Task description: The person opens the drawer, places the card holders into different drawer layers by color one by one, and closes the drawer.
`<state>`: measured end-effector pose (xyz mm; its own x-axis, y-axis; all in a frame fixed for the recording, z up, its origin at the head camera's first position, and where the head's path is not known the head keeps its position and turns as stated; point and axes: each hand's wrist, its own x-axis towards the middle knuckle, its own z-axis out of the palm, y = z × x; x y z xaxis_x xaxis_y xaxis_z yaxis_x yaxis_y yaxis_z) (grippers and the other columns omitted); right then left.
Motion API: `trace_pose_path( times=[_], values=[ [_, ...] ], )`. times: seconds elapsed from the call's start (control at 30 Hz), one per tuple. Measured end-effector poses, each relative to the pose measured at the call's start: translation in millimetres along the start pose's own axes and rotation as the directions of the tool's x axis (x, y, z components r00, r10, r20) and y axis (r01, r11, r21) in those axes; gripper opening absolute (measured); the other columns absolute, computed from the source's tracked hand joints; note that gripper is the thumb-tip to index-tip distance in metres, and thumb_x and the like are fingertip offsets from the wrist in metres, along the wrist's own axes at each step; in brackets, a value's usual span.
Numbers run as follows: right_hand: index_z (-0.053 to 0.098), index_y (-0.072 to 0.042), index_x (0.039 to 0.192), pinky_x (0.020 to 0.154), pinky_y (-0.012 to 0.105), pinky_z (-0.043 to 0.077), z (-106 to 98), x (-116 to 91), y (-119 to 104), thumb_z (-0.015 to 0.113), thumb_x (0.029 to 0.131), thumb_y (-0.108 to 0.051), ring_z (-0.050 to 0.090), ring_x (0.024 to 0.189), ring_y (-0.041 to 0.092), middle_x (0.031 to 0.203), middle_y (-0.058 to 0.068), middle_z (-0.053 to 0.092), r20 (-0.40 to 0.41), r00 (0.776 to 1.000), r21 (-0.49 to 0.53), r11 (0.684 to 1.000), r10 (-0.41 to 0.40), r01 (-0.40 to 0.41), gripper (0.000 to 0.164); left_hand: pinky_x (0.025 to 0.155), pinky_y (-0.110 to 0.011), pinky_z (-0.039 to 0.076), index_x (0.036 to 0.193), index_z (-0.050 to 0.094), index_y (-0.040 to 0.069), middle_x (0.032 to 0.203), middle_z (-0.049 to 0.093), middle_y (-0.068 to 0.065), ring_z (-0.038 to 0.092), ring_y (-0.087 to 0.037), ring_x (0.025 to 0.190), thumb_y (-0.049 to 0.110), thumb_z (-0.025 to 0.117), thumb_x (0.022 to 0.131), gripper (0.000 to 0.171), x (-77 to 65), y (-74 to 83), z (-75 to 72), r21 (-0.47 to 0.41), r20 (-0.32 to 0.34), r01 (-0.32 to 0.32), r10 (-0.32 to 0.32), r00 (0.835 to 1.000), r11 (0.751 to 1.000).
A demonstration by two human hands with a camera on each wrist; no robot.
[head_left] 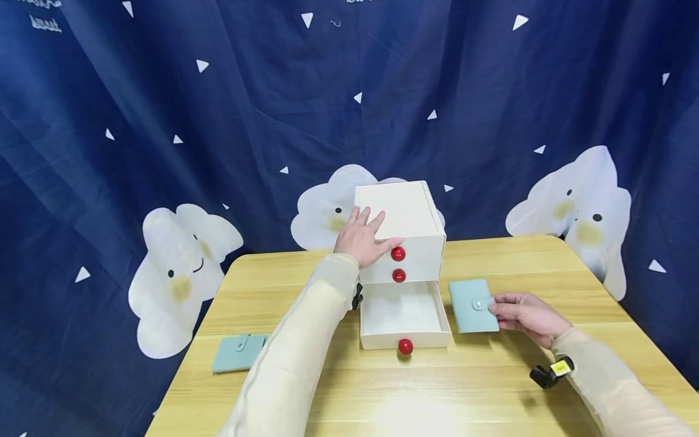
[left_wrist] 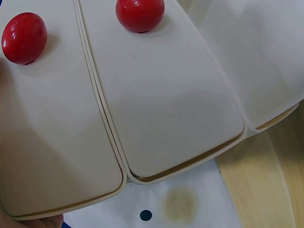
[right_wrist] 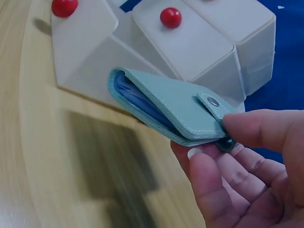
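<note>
My left hand [head_left: 364, 241] rests with spread fingers on the top left front corner of a small white drawer cabinet [head_left: 406, 212]. Its thumb points toward the upper red knob [head_left: 398, 254]. The bottom drawer [head_left: 382, 341] is pulled out and nothing lies in it; the two drawers above are pushed in. Right of the cabinet, my right hand [head_left: 532, 317] pinches a light blue snap-strap card holder [head_left: 468, 308] by its strap side. In the right wrist view that card holder [right_wrist: 166, 97] is tilted above the table, with clear plastic sleeves showing between its covers.
A second light blue card holder [head_left: 236, 354] lies on the left of the wooden table [head_left: 415, 394], partly behind my left sleeve. A dark blue curtain [head_left: 262, 91] with clouds hangs behind the table's back edge.
</note>
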<state>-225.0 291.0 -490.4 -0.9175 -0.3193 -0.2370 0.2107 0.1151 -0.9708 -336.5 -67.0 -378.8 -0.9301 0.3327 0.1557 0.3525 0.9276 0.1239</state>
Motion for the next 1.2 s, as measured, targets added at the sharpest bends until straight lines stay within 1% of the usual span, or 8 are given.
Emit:
trace_pose_path(
  times=[0.1, 0.23, 0.3, 0.43, 0.63, 0.97, 1.07, 1.2],
  values=[
    [0.037, 0.020, 0.132, 0.075, 0.027, 0.055, 2.8, -2.7, -6.5, 0.058, 0.097, -0.013, 0.066, 0.086, 0.014, 0.099, -0.002, 0.068, -0.011, 1.000, 0.011, 1.000, 0.001, -0.001, 0.052, 0.117, -0.038, 0.011, 0.152, 0.029, 0.028, 0.158, 0.021, -0.008, 0.007, -0.030, 0.146, 0.083, 0.030, 0.082, 0.089, -0.5, 0.1, 0.1, -0.009, 0.000, 0.000, 0.000, 1.000, 1.000],
    [0.028, 0.023, 0.136, 0.077, 0.029, 0.055, 7.5, -4.9, -13.3, 0.056, 0.098, -0.012, 0.066, 0.088, 0.015, 0.101, -0.002, 0.068, 0.010, 1.000, 0.019, 1.000, -0.019, 0.019, 0.059, 0.117, -0.039, 0.012, 0.152, 0.030, 0.028, 0.158, 0.021, -0.008, 0.006, -0.031, 0.146, 0.083, 0.031, 0.082, 0.089, -0.9, -0.7, 0.4, -0.016, -0.001, 0.005, -0.005, 1.000, 1.000],
    [0.026, 0.023, 0.137, 0.078, 0.030, 0.055, 10.4, -5.2, -16.1, 0.055, 0.098, -0.011, 0.067, 0.090, 0.016, 0.103, -0.002, 0.068, 0.029, 0.999, 0.023, 0.999, -0.040, 0.039, 0.059, 0.117, -0.040, 0.012, 0.152, 0.030, 0.028, 0.158, 0.021, -0.008, 0.006, -0.030, 0.146, 0.083, 0.032, 0.082, 0.088, -1.0, -1.2, 0.6, -0.018, -0.001, 0.009, -0.009, 1.000, 1.000],
    [0.027, 0.023, 0.137, 0.079, 0.032, 0.055, 16.5, -6.0, -22.1, 0.052, 0.099, -0.009, 0.067, 0.091, 0.017, 0.105, -0.001, 0.068, 0.060, 0.995, 0.049, 0.996, -0.075, 0.072, 0.055, 0.117, -0.041, 0.012, 0.152, 0.030, 0.028, 0.158, 0.021, -0.008, 0.006, -0.030, 0.146, 0.082, 0.033, 0.082, 0.088, -1.0, -1.6, 0.8, -0.023, -0.003, 0.010, -0.010, 1.000, 1.000],
    [0.026, 0.023, 0.137, 0.081, 0.033, 0.055, 27.1, -8.4, -33.2, 0.051, 0.099, -0.006, 0.067, 0.093, 0.019, 0.108, 0.002, 0.067, 0.098, 0.990, 0.104, 0.991, -0.097, 0.087, 0.054, 0.117, -0.040, 0.011, 0.151, 0.032, 0.027, 0.158, 0.022, -0.009, 0.007, -0.031, 0.146, 0.081, 0.033, 0.083, 0.087, -1.1, -0.8, -0.4, -0.019, -0.005, 0.004, -0.004, 1.000, 1.000],
    [0.026, 0.023, 0.136, 0.083, 0.035, 0.055, 42.0, -3.4, -43.0, 0.051, 0.099, -0.006, 0.067, 0.095, 0.021, 0.109, 0.006, 0.065, 0.141, 0.986, 0.123, 0.990, -0.089, 0.072, 0.053, 0.117, -0.040, 0.012, 0.151, 0.032, 0.027, 0.158, 0.023, -0.009, 0.007, -0.031, 0.146, 0.081, 0.034, 0.084, 0.086, -1.3, 0.6, -1.5, -0.010, -0.006, -0.001, 0.001, 1.000, 1.000],
    [0.025, 0.020, 0.137, 0.084, 0.036, 0.054, 46.4, -1.0, -45.0, 0.052, 0.099, -0.007, 0.066, 0.096, 0.021, 0.110, 0.007, 0.064, 0.141, 0.988, 0.129, 0.991, -0.066, 0.048, 0.054, 0.118, -0.039, 0.011, 0.151, 0.031, 0.027, 0.158, 0.022, -0.009, 0.007, -0.031, 0.146, 0.080, 0.035, 0.084, 0.086, -1.4, 0.1, -0.8, -0.017, -0.006, 0.002, -0.002, 1.000, 1.000],
    [0.029, 0.015, 0.135, 0.083, 0.036, 0.055, 51.8, 2.8, -46.3, 0.053, 0.098, -0.006, 0.066, 0.095, 0.022, 0.108, 0.007, 0.063, 0.140, 0.989, 0.153, 0.988, -0.038, 0.016, 0.049, 0.117, -0.039, 0.011, 0.151, 0.031, 0.027, 0.158, 0.022, -0.009, 0.006, -0.031, 0.146, 0.080, 0.034, 0.084, 0.086, -1.0, -0.5, -0.5, -0.027, -0.008, 0.003, -0.003, 1.000, 1.000]
  ],
)
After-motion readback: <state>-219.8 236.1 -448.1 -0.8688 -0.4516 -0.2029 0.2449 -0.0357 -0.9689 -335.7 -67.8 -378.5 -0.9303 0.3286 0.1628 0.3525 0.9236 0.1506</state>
